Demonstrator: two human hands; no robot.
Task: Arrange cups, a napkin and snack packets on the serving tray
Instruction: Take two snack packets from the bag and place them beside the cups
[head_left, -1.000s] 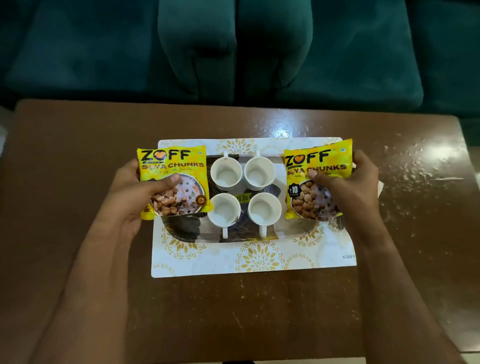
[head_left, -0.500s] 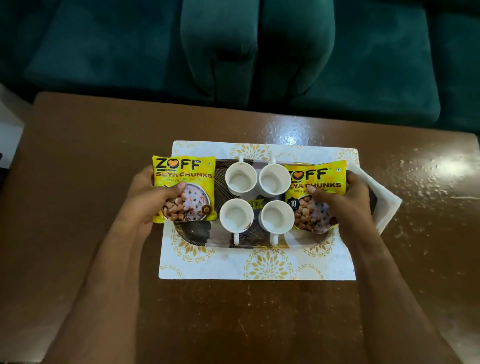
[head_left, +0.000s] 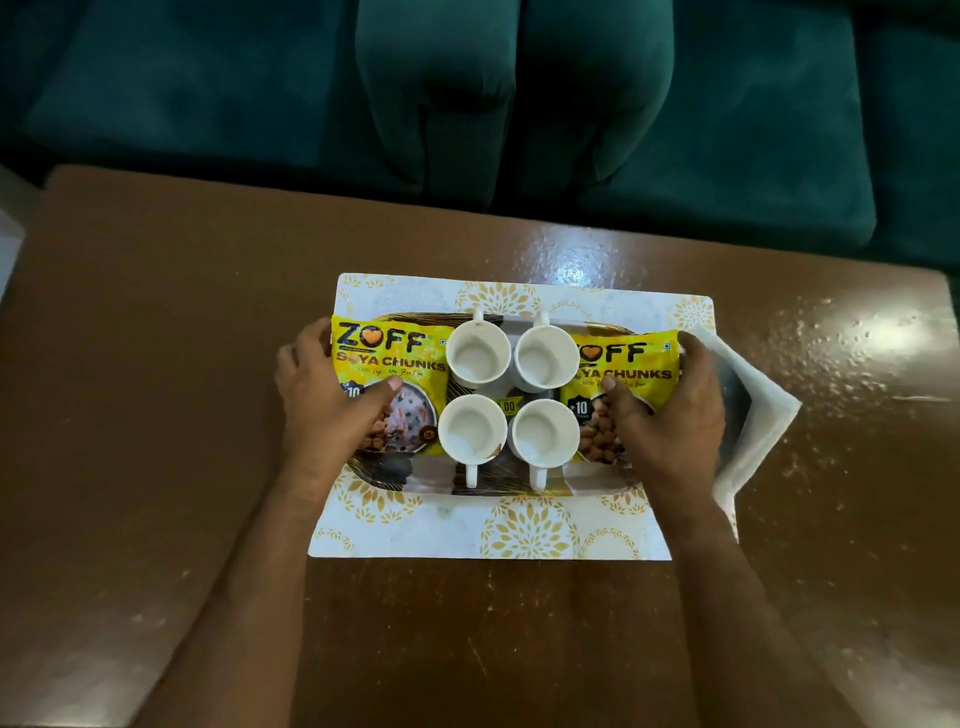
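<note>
Thumbs atop packets, prob. gripped.

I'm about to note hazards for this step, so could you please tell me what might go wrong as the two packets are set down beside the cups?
1. The right packet sits tight against the right-hand cups; pushing it inward could nudge them.
2. The left packet reaches the tray edge under the left hand and may slide off once released.
3. The napkin hangs past the tray beside the right hand and could get dragged.
</note>
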